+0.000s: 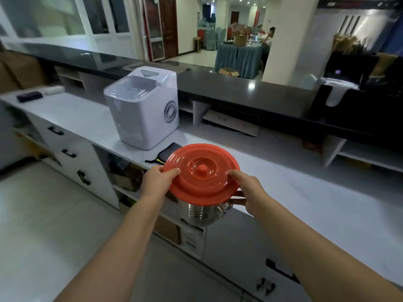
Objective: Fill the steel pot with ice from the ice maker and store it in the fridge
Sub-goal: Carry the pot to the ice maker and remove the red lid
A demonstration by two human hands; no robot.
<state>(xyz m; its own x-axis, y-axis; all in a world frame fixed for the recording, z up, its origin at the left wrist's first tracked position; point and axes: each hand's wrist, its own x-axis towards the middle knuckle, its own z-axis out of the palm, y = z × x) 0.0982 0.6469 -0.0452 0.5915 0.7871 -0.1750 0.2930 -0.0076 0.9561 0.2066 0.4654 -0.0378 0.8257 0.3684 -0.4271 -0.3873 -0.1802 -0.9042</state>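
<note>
From the head camera, the steel pot (201, 214) is held up between both hands at the front edge of the white counter (305, 192), its base clear of the surface. A red lid (201, 173) sits on top and hides the inside. The left hand (156, 182) grips the lid's left rim, thumb on top and fingers curled underneath. The right hand (248, 190) grips the right rim the same way, thumb on the lid and fingers tucked under beside the pot's side handle. Further back and to the left on the counter stands the white ice maker (141, 112), its clear lid down. A black pouch (168, 151) lies between the ice maker and the pot
</note>
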